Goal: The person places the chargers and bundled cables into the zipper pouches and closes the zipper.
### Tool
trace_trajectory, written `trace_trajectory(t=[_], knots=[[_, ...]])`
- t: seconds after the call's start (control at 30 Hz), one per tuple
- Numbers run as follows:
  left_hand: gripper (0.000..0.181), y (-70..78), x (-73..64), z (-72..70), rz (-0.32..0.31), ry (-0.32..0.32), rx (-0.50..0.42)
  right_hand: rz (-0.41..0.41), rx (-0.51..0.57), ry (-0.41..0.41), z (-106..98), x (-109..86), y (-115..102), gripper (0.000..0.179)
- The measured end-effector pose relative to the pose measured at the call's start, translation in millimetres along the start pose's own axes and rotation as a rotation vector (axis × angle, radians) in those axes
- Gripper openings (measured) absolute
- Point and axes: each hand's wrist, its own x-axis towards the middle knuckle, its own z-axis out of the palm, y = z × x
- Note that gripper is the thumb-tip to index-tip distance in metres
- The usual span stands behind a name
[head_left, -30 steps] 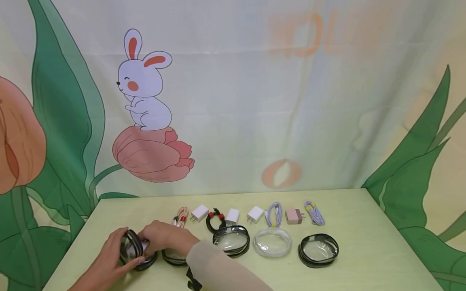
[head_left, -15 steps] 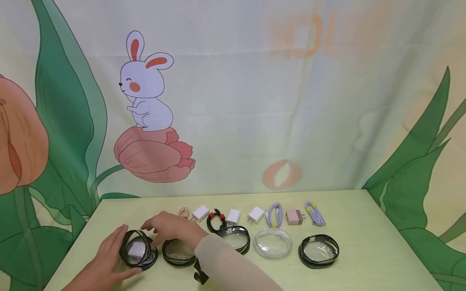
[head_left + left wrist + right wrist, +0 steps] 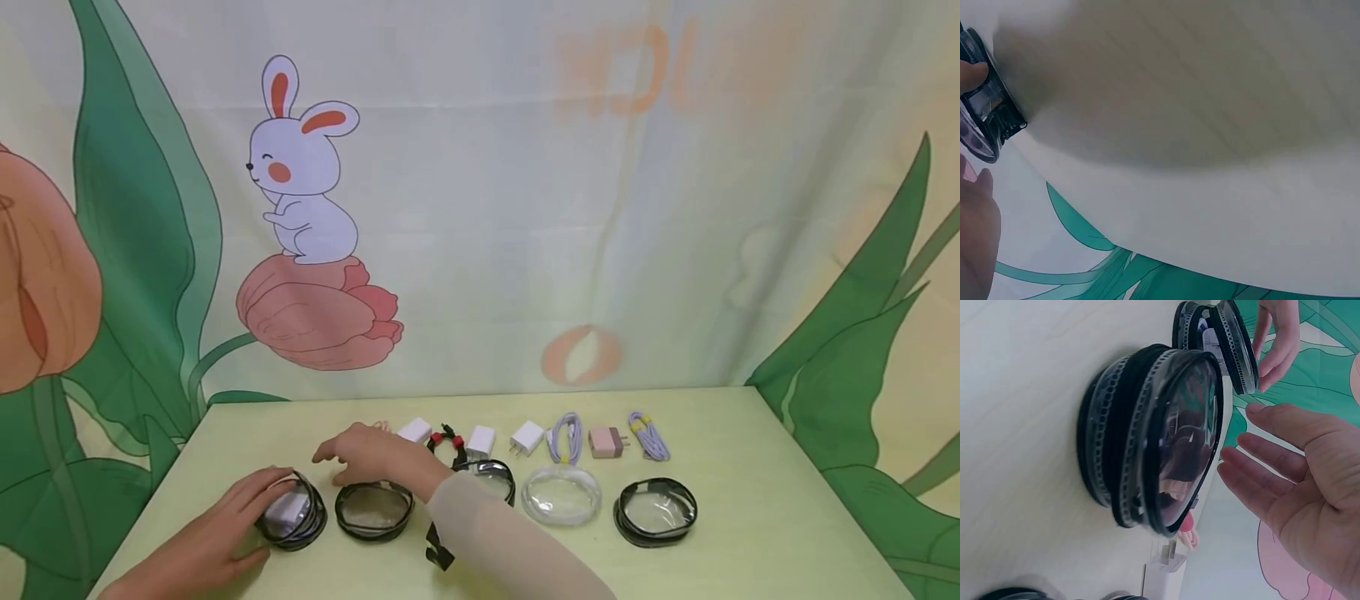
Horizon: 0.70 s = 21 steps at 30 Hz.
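At the left of the table, my left hand [image 3: 217,533] rests its fingers on the lid of a clear round zip case [image 3: 318,521] with black trim. Through the clear lid a white charger [image 3: 288,508] shows. In the right wrist view that lid stands partly raised, with a gap showing the charger inside. My right hand [image 3: 378,457] hovers with loosely extended fingers above and behind a second black-trimmed case [image 3: 375,533], holding nothing. The right wrist view shows this second case [image 3: 1125,437] close by, apart from the fingers. A left fingertip [image 3: 974,76] touches the first case in the left wrist view.
More cases stand to the right: one black-trimmed [image 3: 504,477], one white-trimmed [image 3: 561,518], another black-trimmed [image 3: 655,538]. Behind them runs a row of chargers, such as a pink one [image 3: 603,442], and coiled cables: black [image 3: 447,444], lavender [image 3: 565,437]. A printed curtain [image 3: 480,208] hangs behind the table.
My right hand let go of the white charger inside the left case and moved right, away from it. The left hand has brought the case's upright lid down over the charger.
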Motion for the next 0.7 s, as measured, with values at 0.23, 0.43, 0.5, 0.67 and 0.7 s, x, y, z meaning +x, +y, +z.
trace_trajectory(t=[0.23, 0.43, 0.5, 0.67, 0.7], knots=[[0.087, -2.6, 4.9, 0.7, 0.111, -0.051, -0.004, 0.009, 0.043, -0.019, 4.0, -4.6, 0.8, 0.044], [0.089, -11.5, 15.2, 1.8, 0.176, -0.072, -0.009, -0.002, 0.025, 0.007, -1.4, -8.2, 3.0, 0.040], [0.086, -12.6, 15.9, -0.5, 0.194, -0.086, 0.016, -0.003, 0.033, 0.003, -0.8, -8.9, 3.2, 0.039], [0.082, -13.1, 14.6, -5.5, 0.209, -0.114, 0.042, -0.004, 0.038, 0.002, 4.4, -8.8, 4.3, 0.037], [0.079, -12.5, 14.6, -6.0, 0.205, -0.119, 0.034, -0.005, 0.035, 0.004, 5.5, -8.6, 4.5, 0.037]])
